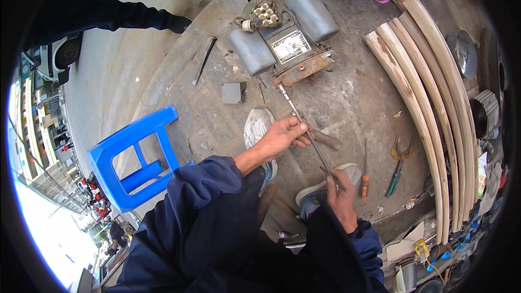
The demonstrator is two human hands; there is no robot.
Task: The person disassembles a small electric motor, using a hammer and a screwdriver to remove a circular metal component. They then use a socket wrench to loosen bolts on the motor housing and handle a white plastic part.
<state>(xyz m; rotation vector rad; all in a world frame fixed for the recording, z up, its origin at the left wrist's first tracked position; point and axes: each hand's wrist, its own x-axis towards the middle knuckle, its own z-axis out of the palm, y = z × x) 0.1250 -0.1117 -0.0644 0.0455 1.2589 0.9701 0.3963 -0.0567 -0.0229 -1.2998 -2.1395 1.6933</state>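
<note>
Both my hands are on a long thin T-handle socket wrench that slants across the middle. My left hand has its fingers closed round the shaft. Lower down, my right hand grips the crossbar end. The far tip of the wrench meets the rusty end bracket of an electric motor, or lies just in front of it; I cannot tell which. The motor lies on the ground, with two grey rounded housings and an exposed terminal block on it. A wooden handle lies beyond my left hand, partly hidden.
Left of the motor lie a dark chisel-like bar and a small grey box. A blue stool stands at left. An orange-handled screwdriver, green-handled pliers and several wooden poles are at right. Another person's legs show far left.
</note>
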